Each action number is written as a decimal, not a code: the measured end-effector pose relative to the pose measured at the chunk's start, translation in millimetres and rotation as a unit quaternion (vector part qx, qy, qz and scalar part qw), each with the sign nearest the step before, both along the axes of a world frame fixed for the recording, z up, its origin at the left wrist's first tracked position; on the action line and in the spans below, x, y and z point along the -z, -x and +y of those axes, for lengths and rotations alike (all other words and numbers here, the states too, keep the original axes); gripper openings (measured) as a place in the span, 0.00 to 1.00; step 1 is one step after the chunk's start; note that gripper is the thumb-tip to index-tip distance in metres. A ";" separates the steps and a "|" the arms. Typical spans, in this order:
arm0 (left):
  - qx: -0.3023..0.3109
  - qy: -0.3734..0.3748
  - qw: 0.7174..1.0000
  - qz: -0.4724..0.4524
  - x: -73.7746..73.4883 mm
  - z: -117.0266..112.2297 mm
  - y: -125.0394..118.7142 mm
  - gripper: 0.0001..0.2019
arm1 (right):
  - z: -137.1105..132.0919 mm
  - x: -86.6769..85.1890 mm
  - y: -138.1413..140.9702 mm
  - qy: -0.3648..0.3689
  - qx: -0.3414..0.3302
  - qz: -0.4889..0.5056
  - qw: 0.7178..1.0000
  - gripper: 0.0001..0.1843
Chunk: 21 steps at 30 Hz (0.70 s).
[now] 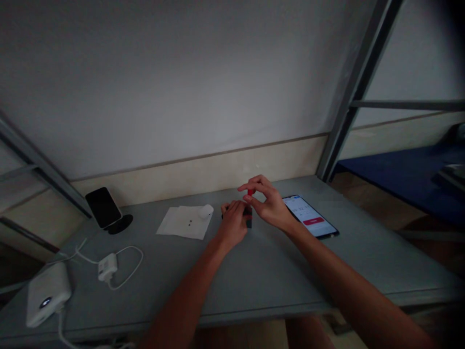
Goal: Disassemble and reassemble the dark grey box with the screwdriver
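At the far left of the grey table (261, 278), a white power pack (48, 293) with a round dark display is lying near the front edge. A second item, a white adapter (108, 267), is lying to its right, with a thin white cable (133, 247) looping beside it. Behind the adapter, a phone (103, 207) with a dark screen is leaning upright on a round black stand (121, 224).

Next to the right, white paper (183, 223) is lying flat and bearing two small dark dots. A small white object (206, 212), too blurred to identify, is resting on the paper's right rear corner.

At the centre, the left hand (235, 220) is covering a dark block (249, 224) on the table. The left grip is grasping this block, which is showing a red stripe along its exposed right end. Directly above that end, the right hand (268, 201) is pinching a small red piece (250, 192) between thumb and index finger. Whether the piece is touching the block cannot be determined.

To the right of the right hand, a larger phone (311, 215) is lying face up, displaying digits and a red button. Beyond a metal post (358, 86), a blue table (403, 169) is standing.
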<state>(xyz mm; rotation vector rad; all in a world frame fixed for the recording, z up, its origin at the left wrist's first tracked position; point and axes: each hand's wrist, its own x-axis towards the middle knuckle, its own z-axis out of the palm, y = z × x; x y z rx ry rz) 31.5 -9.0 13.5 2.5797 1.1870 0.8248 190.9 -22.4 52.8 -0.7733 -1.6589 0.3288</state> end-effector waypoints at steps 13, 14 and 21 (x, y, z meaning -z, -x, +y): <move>0.010 -0.003 1.000 -0.001 1.9 0.8 0.8 0.09 | -2.2 -1.2 2.1 0.005 0.005 -0.003 1.000 0.07; 0.010 -0.003 1.000 0.000 1.6 0.7 0.9 0.08 | -2.3 -1.0 1.5 0.017 -0.003 -0.003 1.000 0.10; 0.001 -0.008 1.000 0.004 2.2 1.1 0.2 0.08 | -4.4 -3.2 0.9 0.008 -0.016 -0.007 1.000 0.09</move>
